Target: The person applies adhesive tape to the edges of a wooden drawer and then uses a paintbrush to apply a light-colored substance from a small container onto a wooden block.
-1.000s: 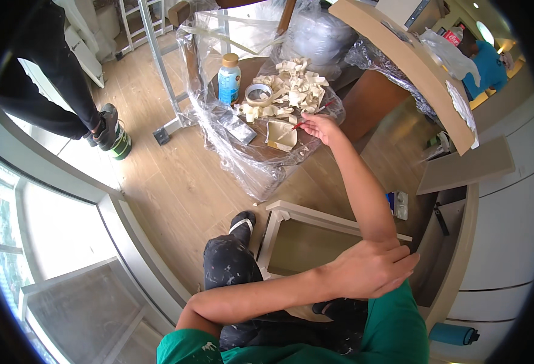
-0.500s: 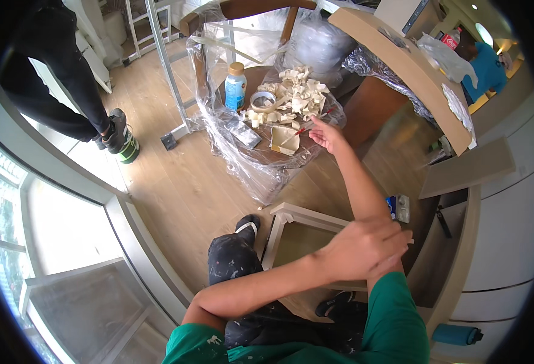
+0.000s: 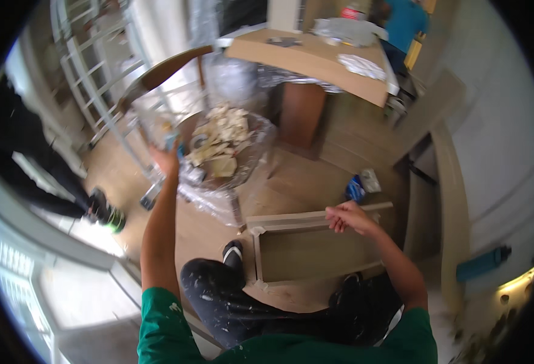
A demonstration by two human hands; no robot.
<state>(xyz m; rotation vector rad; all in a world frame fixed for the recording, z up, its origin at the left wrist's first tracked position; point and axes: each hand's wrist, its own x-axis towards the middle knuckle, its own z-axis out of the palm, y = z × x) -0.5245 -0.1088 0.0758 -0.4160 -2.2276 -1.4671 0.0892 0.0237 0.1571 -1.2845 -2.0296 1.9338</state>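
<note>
My left hand (image 3: 166, 159) reaches to the near left side of a plastic-wrapped wooden chair (image 3: 165, 71). It is at the blue bottle (image 3: 173, 141), but blur hides its fingers and whether they grip it. Crumpled pieces of cream masking tape (image 3: 225, 130) are heaped on the seat beside a tape roll (image 3: 199, 141) and a cut-open cream container (image 3: 223, 166). My right hand (image 3: 349, 217) hovers over a tape-edged frame-like panel (image 3: 297, 258) on the floor. Its fingers are curled closed; what they hold, if anything, cannot be made out.
A metal ladder (image 3: 100, 85) stands behind the chair at left, near a person in dark trousers (image 3: 48, 161). Cardboard (image 3: 306, 60) covers a table at the back, with another person in blue (image 3: 405, 27) beyond. A blue packet (image 3: 356, 189) and a teal bottle (image 3: 482, 264) are to the right.
My arms have uncrossed: the left hand left my right forearm and went out to the bottle. My right hand drew back from the chair to above the panel. The view has turned right.
</note>
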